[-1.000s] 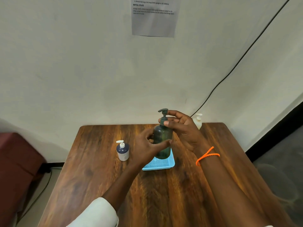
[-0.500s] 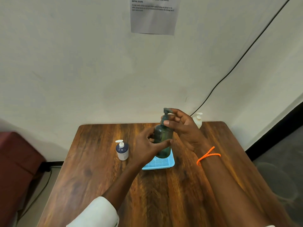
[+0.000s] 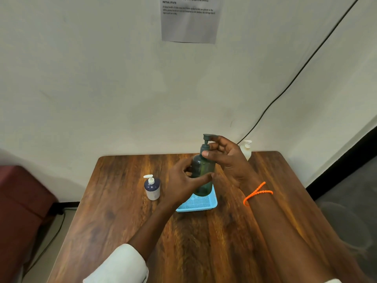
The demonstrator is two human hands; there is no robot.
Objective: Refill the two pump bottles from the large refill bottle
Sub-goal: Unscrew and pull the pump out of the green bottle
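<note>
The person stands at a wooden table (image 3: 122, 221) and works on the green bottle (image 3: 204, 172), which is the large one here. It stands upright at the far edge of a blue tray (image 3: 197, 203) near the middle of the table. The left hand (image 3: 183, 180) grips the body of this bottle from the left side, with the fingers curled round it and the thumb across the front. The right hand (image 3: 226, 156) is at the top: its thumb and fingers pinch the collar of the pump (image 3: 206, 139), just under the nozzle.

I judge that the step in hand is the opening of the green bottle, that is, unscrewing its pump top while the other hand keeps the body from turning. I cannot tell how far the collar is already loosened.

The two small bottles are not opened yet. The dark blue bottle (image 3: 152, 187) with a white pump stands on the table to the left of the tray, apart from it. The pale bottle (image 3: 246, 150) stands at the far edge, mostly hidden behind the right hand.

The next move calls for a firm hold below and more turns of the collar, then lifting the pump straight up so that its tube comes out without dripping. After this the small bottles need opening too, before any pouring.
</note>
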